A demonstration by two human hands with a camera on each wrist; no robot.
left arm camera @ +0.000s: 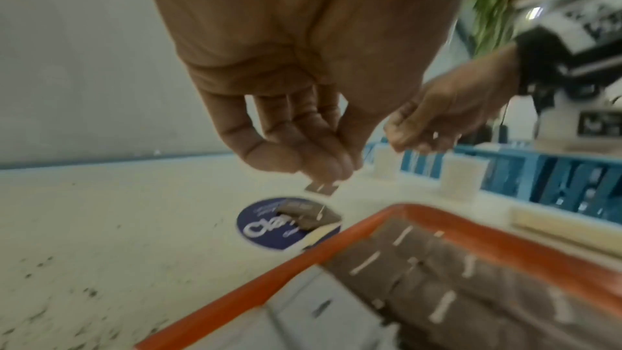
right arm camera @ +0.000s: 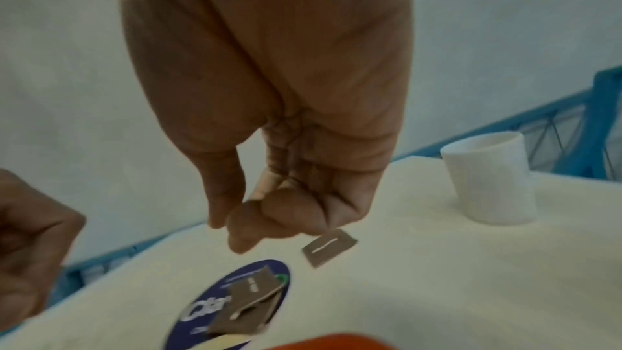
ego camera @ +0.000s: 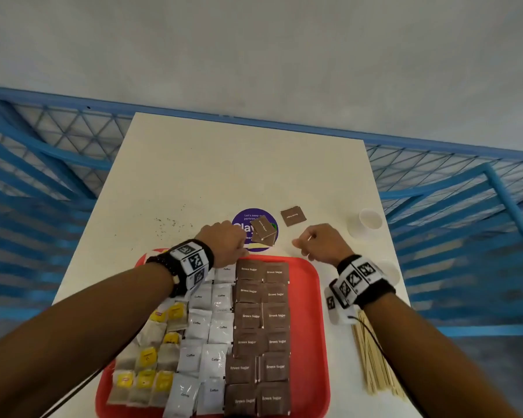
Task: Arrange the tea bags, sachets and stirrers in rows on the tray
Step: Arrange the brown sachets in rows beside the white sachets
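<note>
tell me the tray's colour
Red, tending to orange; the tray shows best in the head view.

Both hands (ego camera: 224,241) (ego camera: 320,241) loosely curled, empty

Left hand (left arm camera: 296,105) hangs above the surface (left arm camera: 117,222), fingers loosely curled, holding nothing. Right hand (left arm camera: 437,121) beyond it, fingers curled; any contents unclear. Below: round blue sticker (left arm camera: 262,225) with 2 brown sachets (left arm camera: 303,213) overlapping on it; 1 more brown sachet (left arm camera: 321,188) farther off. Orange-red tray (left arm camera: 269,273) near corner holds brown sachets in rows (left arm camera: 471,289) beside white sachets (left arm camera: 319,310). 2 white paper cups (left arm camera: 461,180) stand behind.
</note>
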